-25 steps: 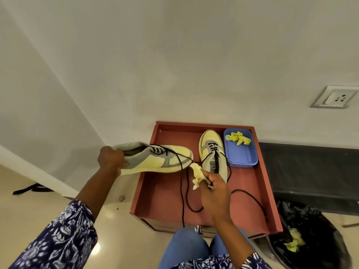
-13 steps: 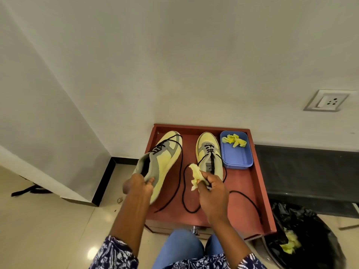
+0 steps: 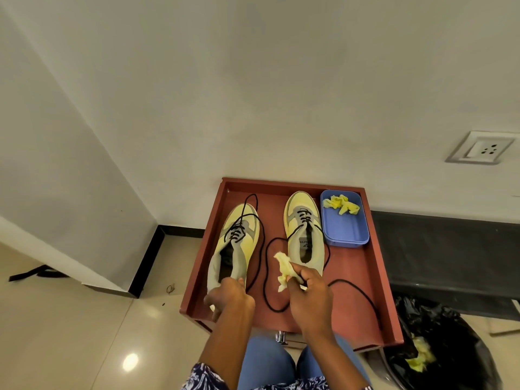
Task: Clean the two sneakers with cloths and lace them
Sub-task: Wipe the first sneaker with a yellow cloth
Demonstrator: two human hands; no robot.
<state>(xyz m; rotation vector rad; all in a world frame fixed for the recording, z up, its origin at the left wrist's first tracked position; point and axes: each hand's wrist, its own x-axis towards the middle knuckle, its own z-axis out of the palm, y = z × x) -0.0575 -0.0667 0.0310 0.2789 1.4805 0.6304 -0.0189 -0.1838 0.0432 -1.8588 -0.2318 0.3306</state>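
Sneakers (image 3: 235, 243), blue tub (image 3: 345, 222) beside, laces (image 3: 266, 277) sprawled

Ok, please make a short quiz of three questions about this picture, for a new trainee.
1. True or false: the left hand holds the heel of the left sneaker.
2. What does the right hand pinch?
A. a black lace
B. a crumpled yellow cloth
C. the blue tub
3. Fill in: the blue tub stands on the red tray, to the ____ of the right sneaker.

Key:
1. True
2. B, the yellow cloth
3. right
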